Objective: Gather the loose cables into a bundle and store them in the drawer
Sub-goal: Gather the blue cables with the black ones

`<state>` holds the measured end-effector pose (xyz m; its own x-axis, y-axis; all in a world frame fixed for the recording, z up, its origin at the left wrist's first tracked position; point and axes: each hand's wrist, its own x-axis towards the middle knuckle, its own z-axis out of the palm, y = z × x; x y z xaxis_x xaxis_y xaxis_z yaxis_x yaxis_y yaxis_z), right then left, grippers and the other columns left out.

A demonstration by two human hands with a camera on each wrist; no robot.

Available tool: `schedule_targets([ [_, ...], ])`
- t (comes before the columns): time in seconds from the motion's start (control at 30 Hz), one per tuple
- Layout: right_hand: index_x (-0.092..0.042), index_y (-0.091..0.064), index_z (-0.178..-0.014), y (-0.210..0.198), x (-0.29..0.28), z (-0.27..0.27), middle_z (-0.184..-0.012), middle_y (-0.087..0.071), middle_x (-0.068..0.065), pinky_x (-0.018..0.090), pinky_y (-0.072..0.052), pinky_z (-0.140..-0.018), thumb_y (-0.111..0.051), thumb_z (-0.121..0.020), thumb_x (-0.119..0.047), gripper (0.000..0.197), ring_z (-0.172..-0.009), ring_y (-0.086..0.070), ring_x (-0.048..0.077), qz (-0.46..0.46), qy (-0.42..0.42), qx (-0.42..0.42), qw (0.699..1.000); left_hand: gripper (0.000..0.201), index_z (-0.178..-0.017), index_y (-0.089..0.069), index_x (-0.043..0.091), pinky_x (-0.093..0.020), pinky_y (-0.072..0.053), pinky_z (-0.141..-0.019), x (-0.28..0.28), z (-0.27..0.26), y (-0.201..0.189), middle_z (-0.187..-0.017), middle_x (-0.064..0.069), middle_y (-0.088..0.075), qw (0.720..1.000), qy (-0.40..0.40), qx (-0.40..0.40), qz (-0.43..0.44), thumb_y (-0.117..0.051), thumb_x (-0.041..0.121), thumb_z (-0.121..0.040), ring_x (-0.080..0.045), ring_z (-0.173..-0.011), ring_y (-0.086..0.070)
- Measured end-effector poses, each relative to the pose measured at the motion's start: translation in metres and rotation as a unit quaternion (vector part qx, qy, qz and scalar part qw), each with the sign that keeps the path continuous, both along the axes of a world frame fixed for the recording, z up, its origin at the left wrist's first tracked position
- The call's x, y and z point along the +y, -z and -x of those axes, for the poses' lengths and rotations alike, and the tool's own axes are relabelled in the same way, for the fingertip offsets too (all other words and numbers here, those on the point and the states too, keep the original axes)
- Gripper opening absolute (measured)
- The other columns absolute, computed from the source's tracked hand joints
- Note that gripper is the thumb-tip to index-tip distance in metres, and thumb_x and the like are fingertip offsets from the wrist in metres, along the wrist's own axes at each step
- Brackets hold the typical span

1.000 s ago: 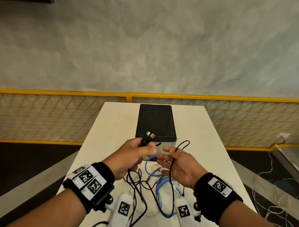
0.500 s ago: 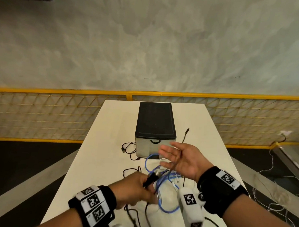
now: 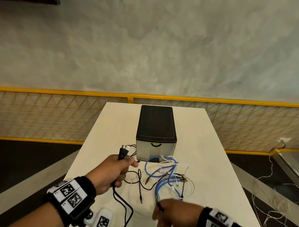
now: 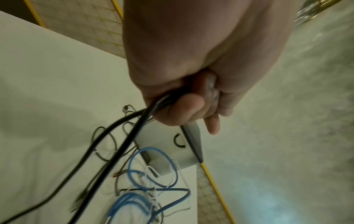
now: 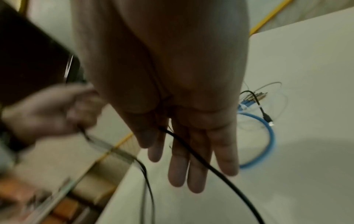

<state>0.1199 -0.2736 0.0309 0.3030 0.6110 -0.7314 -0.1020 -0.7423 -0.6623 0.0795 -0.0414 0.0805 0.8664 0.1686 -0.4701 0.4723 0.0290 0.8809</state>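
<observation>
My left hand [image 3: 115, 168] grips a bunch of black cables [image 3: 119, 199], their plugs [image 3: 124, 151] sticking up out of the fist; the left wrist view shows the fingers [image 4: 184, 112] curled round them. My right hand [image 3: 168, 215] is blurred near the table's front edge. Its fingers [image 5: 191, 163] are straight, and a black cable [image 5: 210, 168] runs out from between them across the palm side. Blue cables [image 3: 166, 181], white cables [image 3: 180, 166] and a thin black cable [image 3: 139, 181] lie tangled in front of the drawer unit [image 3: 154, 151], whose drawer is closed.
The white table [image 3: 212, 150] is narrow, with floor dropping away on both sides. A yellow mesh fence [image 3: 59, 116] runs behind it. Loose white wires [image 3: 275, 204] lie on the floor at the right.
My left hand moved forward and up with the black cables. My right hand turned over and came back from beside the drawer unit to the table's front edge.
</observation>
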Motion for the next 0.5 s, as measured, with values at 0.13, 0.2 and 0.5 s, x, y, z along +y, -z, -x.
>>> schedule_targets([
  [0.13,0.001,-0.046,-0.137,0.02,0.003,0.013,-0.139,-0.052,0.017,0.037,-0.035,-0.108,-0.036,-0.102,-0.018,0.041,-0.13,-0.047,0.032,0.073,-0.138,-0.103,0.982,0.042,-0.099,-0.07,0.002,-0.025,-0.038,-0.048,-0.011,-0.01,-0.012,-0.053,0.001,-0.033,0.998,-0.002,-0.058,0.008,-0.044,0.035,-0.103,-0.014,-0.045,-0.034],
  [0.2,-0.002,-0.049,-0.136,0.021,0.006,0.009,-0.134,-0.055,0.02,0.035,-0.04,-0.103,-0.04,-0.101,-0.019,0.039,-0.124,-0.051,0.034,0.066,-0.185,-0.117,0.973,0.047,-0.094,-0.073,0.004,-0.027,-0.046,-0.053,-0.015,-0.013,-0.015,-0.053,-0.003,-0.045,0.997,-0.009,-0.072,0.016,-0.044,0.039,-0.102,-0.017,-0.048,-0.048],
  [0.5,-0.019,-0.07,-0.102,0.02,0.048,-0.064,-0.103,-0.069,0.0,0.021,-0.043,-0.075,-0.048,-0.09,-0.018,0.025,-0.093,-0.062,0.015,-0.005,-0.032,-0.36,0.932,0.053,-0.088,-0.074,0.003,-0.038,-0.054,-0.064,-0.021,-0.022,-0.02,-0.061,-0.01,-0.063,0.993,-0.04,-0.09,0.067,-0.043,0.044,-0.099,-0.027,-0.07,-0.068],
])
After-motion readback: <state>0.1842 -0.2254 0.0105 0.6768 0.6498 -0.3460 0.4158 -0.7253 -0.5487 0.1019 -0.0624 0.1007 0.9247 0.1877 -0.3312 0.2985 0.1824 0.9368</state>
